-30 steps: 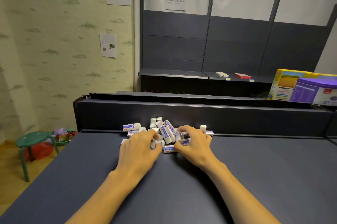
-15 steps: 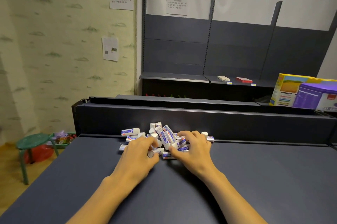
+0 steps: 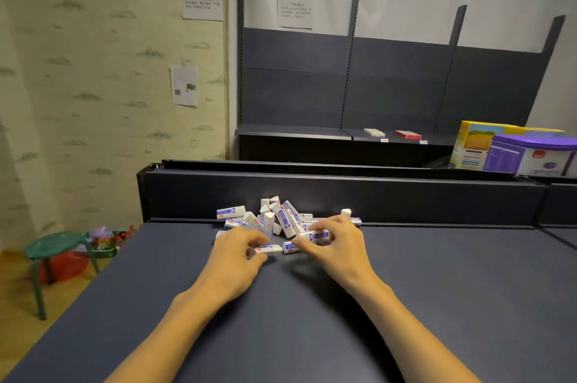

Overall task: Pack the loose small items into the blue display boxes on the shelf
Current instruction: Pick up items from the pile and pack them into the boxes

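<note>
Both hands are working at the near edge of a pile of small white erasers on a dark shelf top.

The left hand [image 3: 235,253] is curling its fingers and thumb round one eraser [image 3: 268,248] lying flat at the front of the heap. The right hand [image 3: 338,240] is pinching another eraser [image 3: 316,236] between thumb and bent fingers, just beside the first. The eraser pile [image 3: 278,218] is lying jumbled against the shelf's raised back rail [image 3: 406,198], some pieces standing on end, on the blue-grey shelf surface [image 3: 437,289]. Far right, a yellow box [image 3: 474,145] and a purple-lidded tub [image 3: 530,154] are sitting behind the rail. A green stool [image 3: 54,245] is standing on the floor at left.
</note>
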